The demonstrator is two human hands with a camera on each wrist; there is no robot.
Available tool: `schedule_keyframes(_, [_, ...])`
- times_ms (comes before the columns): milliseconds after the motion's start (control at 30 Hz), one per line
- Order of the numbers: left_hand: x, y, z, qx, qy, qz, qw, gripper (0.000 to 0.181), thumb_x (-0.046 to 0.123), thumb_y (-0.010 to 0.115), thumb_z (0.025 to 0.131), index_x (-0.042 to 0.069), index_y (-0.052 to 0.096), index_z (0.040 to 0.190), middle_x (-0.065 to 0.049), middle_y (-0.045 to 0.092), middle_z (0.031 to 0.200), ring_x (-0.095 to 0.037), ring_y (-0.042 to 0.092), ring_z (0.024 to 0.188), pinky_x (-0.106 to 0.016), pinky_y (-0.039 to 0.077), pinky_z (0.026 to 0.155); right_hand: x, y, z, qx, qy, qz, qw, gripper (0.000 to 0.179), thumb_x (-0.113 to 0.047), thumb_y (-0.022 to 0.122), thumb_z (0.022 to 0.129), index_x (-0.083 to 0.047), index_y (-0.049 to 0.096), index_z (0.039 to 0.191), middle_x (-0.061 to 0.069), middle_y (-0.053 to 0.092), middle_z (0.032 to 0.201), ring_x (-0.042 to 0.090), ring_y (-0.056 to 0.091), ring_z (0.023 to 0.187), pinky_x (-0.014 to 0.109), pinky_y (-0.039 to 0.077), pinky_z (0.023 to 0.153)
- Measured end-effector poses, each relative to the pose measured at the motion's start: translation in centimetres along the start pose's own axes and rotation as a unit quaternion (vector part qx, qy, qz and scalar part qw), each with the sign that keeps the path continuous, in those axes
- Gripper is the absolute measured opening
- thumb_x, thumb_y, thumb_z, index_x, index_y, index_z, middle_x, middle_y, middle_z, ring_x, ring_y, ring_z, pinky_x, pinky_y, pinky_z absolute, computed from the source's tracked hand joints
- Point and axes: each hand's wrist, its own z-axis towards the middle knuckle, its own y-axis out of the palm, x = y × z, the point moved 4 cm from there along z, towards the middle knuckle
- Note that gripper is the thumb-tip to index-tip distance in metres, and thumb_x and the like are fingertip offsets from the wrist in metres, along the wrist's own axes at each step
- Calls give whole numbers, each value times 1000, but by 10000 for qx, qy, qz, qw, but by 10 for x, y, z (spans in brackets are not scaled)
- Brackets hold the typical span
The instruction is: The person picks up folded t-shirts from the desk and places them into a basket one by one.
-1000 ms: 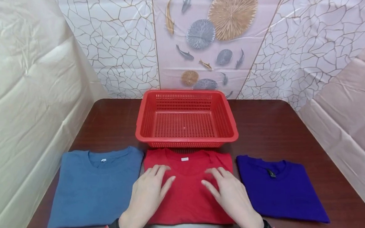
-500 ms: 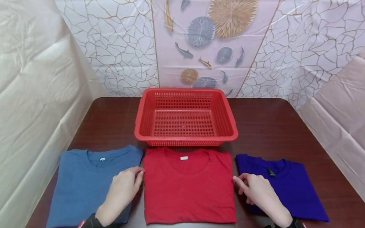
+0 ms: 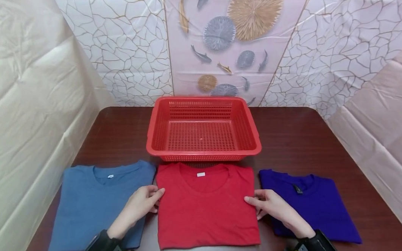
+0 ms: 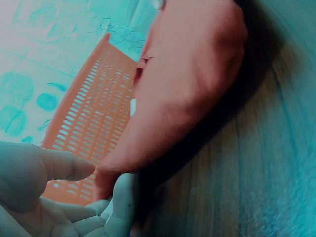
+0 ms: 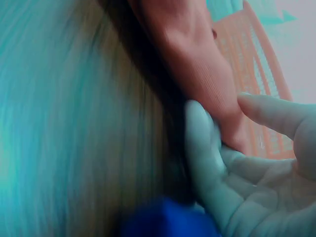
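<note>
The red shirt [image 3: 207, 212] lies folded flat on the tabletop [image 3: 290, 139], in the middle, with its neck toward the basket [image 3: 206, 154]. The left hand [image 3: 140, 202] pinches its left edge, and the right hand [image 3: 275, 205] pinches its right edge. Each thumb is on top, and the fingers go down the side and seem to be under the cloth. Holding both sides like this probably helps the fold stay neat, because one hand alone could let the other side flop. The hands are about level with each other, so the pull should be even.

The basket sits just behind the red shirt, with its open top up and nothing inside, so it looks easy to reach. The blue shirt [image 3: 96, 206] lies to the left and the purple shirt [image 3: 314, 206] to the right, both folded. They lie side by side, maybe so each one can be held by itself.
</note>
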Motion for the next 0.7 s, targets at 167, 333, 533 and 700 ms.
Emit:
schedule_keyframes(167, [6, 6, 1, -271, 214, -109, 9993, 29, 31, 58, 89, 5, 54, 99, -3, 62, 74, -15, 59, 63, -31, 52, 58, -7, 9, -3, 657, 249, -554, 9960, 50, -44, 64, 82, -4, 60, 112, 2, 68, 82, 13, 59, 72, 30, 48, 64])
schedule_keyframes(333, [5, 15, 4, -1032, -257, -1753, 9788, 58, 31, 54, 92, 1, 29, 134, -19, 56, 115, -22, 61, 91, -45, 56, 76, -13, 23, -1, -14, 202, 1273, 9917, 68, -37, 61, 86, -4, 33, 139, 14, 59, 121, 19, 59, 100, 35, 53, 80])
schedule_keyframes(533, [-2, 29, 8, -1737, -840, -3193, 9278, 75, 22, 53, 92, 20, 4, 148, -23, 39, 136, -27, 54, 107, -51, 49, 88, -8, 38, 6, -225, 610, 2877, 9555, 80, -31, 62, 86, -16, 11, 147, 12, 44, 137, 20, 52, 112, 37, 47, 90])
schedule_keyframes(700, [-2, 32, 10, -1859, -672, -3568, 9130, 78, 12, 49, 93, 27, -3, 149, -19, 27, 145, -30, 43, 119, -47, 44, 96, -2, 41, 7, -165, 668, 3288, 9419, 74, -21, 60, 88, -13, 15, 146, 14, 43, 136, 22, 51, 113, 37, 49, 88])
